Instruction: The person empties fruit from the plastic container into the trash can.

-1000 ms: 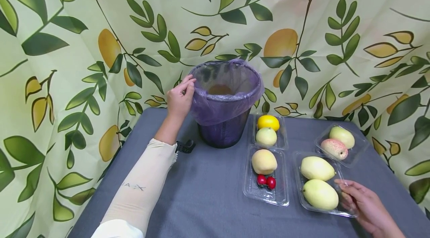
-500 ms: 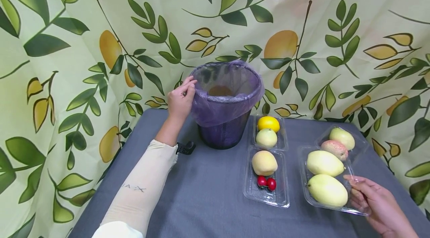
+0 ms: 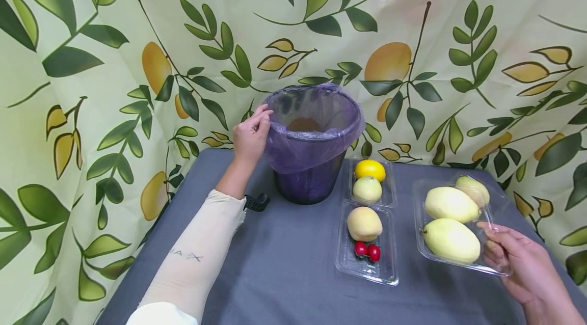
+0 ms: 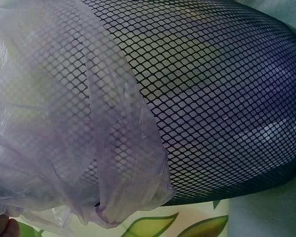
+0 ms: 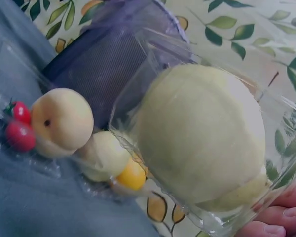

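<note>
At the back of the table stands a dark mesh trash bin (image 3: 307, 185) with a purple plastic bin liner (image 3: 300, 154) folded over its rim. My left hand (image 3: 251, 136) pinches the lined rim on its left side; in the left wrist view only a fingertip (image 4: 4, 226) shows beside the liner (image 4: 123, 168). On the right, my right hand (image 3: 518, 259) grips the edge of a clear plastic tray (image 3: 488, 251) holding two pale yellow melons (image 3: 451, 240). This tray is raised off the table and slightly tilted. In the right wrist view one melon (image 5: 202, 133) largely hides the other.
Right of the bin, a clear tray (image 3: 387, 197) holds a yellow lemon-like fruit (image 3: 370, 169) and a pale green round fruit (image 3: 367, 190). In front, another tray (image 3: 344, 264) holds a peach (image 3: 364, 223) and two cherry tomatoes (image 3: 367, 251). A pale green fruit (image 3: 474, 190) lies behind the raised tray.
My right hand has lifted the melon tray up and slightly to the right, so it now covers the pinkish fruit behind. The left hand has stayed at the bin's rim.
</note>
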Demonstrator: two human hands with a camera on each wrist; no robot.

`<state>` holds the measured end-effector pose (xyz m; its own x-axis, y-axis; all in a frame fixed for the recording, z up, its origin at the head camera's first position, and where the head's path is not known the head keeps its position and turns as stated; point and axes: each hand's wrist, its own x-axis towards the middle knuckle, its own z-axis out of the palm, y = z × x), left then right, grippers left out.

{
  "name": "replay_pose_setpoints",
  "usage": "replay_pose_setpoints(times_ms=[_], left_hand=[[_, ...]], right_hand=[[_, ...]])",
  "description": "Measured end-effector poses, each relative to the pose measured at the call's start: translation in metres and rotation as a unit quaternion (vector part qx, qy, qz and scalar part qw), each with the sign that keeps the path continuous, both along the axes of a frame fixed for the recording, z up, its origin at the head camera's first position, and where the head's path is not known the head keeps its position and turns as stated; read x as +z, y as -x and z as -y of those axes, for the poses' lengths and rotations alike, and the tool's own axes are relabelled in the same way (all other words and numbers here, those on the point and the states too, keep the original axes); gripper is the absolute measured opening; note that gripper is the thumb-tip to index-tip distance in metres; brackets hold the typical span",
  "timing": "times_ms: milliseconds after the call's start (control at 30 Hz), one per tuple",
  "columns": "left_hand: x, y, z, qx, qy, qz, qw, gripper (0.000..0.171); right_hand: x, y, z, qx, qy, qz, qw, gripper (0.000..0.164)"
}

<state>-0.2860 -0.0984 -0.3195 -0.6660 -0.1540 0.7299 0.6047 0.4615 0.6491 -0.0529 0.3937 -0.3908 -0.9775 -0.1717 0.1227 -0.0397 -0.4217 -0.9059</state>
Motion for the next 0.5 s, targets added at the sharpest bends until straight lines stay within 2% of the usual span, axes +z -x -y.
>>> replay_pose_setpoints(times_ms=[167, 300, 500], left_hand=[[0.001, 0.0, 0.0, 0.008, 0.003, 0.001, 1.0, 0.03], [0.001, 0.0, 0.0, 0.01, 0.002, 0.005, 0.9999, 0.031], [0.001, -0.001, -0.002, 0.012, 0.003, 0.004, 0.9999, 0.031]], right_hand=[[0.015, 0.009, 0.005, 0.007, 0.023, -0.021, 0.999, 0.05], [0.027, 0.019, 0.013, -0.001, 0.036, -0.027, 0.999, 0.049], [0.048, 0.035, 0.025, 0.011, 0.062, -0.034, 0.997, 0.05]])
